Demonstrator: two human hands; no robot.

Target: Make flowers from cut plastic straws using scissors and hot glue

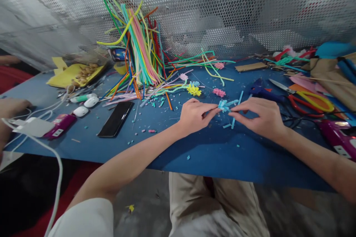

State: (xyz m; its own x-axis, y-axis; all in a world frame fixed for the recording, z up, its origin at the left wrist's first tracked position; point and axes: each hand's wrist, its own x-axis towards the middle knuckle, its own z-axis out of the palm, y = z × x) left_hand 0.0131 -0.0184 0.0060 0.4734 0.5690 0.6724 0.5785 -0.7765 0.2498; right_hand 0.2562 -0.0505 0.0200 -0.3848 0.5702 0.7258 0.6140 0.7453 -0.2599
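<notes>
A small light-blue pipe-cleaner piece (223, 106) is held above the blue table (167, 152), between both hands. My left hand (197, 114) pinches its left side with thumb and forefinger. On its right side, my right hand (258, 116) has thumb and forefinger pressed together at the blue strands. Loose blue pieces (233, 123) lie just below and between the hands. Beyond my left hand sit a yellow fuzzy piece (194, 90) and a pink fuzzy piece (219, 92).
Behind stands a tall bundle of coloured pipe cleaners (141, 48). A black phone (116, 119) and white cables (59, 170) lie left. Scissors (306, 103) and a purple power strip (338, 137) lie right. Another person's hand (13, 108) is at the far left.
</notes>
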